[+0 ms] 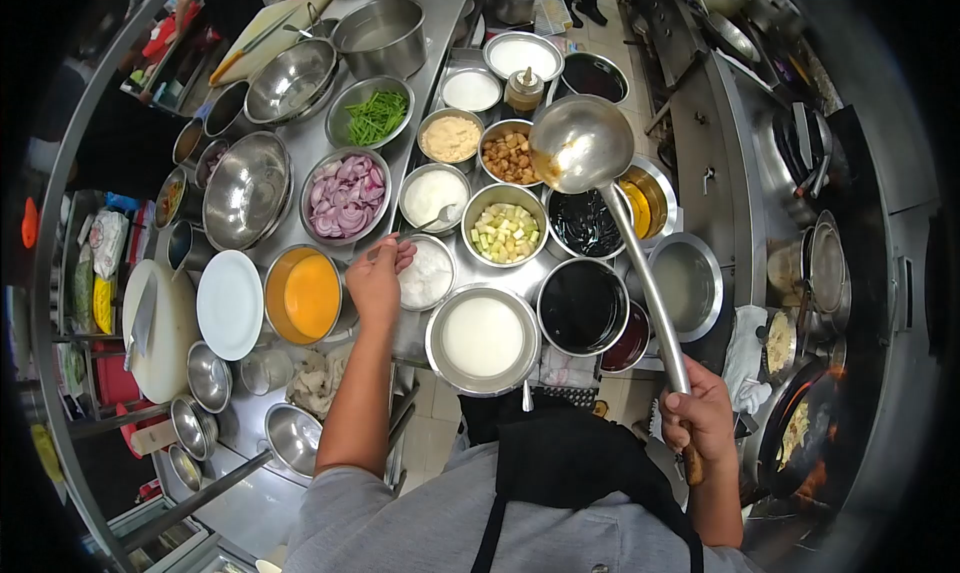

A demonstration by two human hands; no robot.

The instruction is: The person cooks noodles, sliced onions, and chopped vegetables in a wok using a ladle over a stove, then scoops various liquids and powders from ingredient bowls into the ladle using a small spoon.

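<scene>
My left hand [376, 278] grips the handle of a small metal spoon [425, 227] that reaches into a bowl of white powder [434, 195]. My right hand [694, 413] holds the long handle of a big steel ladle [580, 143], whose bowl hangs over the seasoning bowls near the fried cubes [507, 153] and the dark sauce [586, 223]. A little orange liquid sits in the ladle. Between my hands lie bowls of chopped pale vegetable [505, 233], white liquid [483, 338] and black sauce [583, 306].
To the left stand sliced red onion [346, 195], green beans [374, 116], an orange sauce bowl [303, 295], a white plate [230, 304] and empty steel bowls [247, 188]. A wok over flame [800, 433] is at the right, beside the stove.
</scene>
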